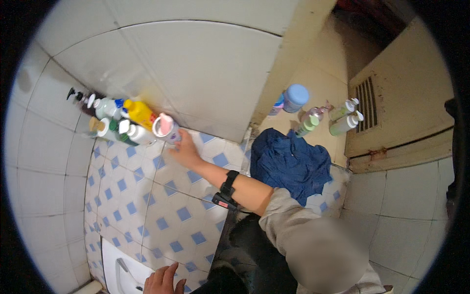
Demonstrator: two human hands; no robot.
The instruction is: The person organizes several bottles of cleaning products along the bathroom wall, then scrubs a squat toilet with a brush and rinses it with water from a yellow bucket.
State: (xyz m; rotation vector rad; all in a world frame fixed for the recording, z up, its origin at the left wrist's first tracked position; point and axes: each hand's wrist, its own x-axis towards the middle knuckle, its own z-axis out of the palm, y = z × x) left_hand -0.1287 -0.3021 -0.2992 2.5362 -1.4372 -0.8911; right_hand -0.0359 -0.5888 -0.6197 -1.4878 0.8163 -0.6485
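Observation:
My right hand (185, 150) is at the lower right side of a lilac-and-white container (170, 129) with a pink piece on top; its fingers touch or nearly touch it, and a firm grip cannot be made out. The container stands at the right end of a group of bottles by the wall. Beside it are a yellow bottle (139, 113) with a blue cap and a white pump bottle (140, 134). My left hand (163, 280), holding nothing visible, is low in the picture with its thumb apart, over the edge of a white squat toilet (110, 253).
A dark blue cloth (288, 161) lies crumpled across the doorway's threshold. Beyond it stand a blue-lidded jar (296, 97) and several pump bottles (343, 124), near a vented door (400, 106). Tiled walls bound the floor.

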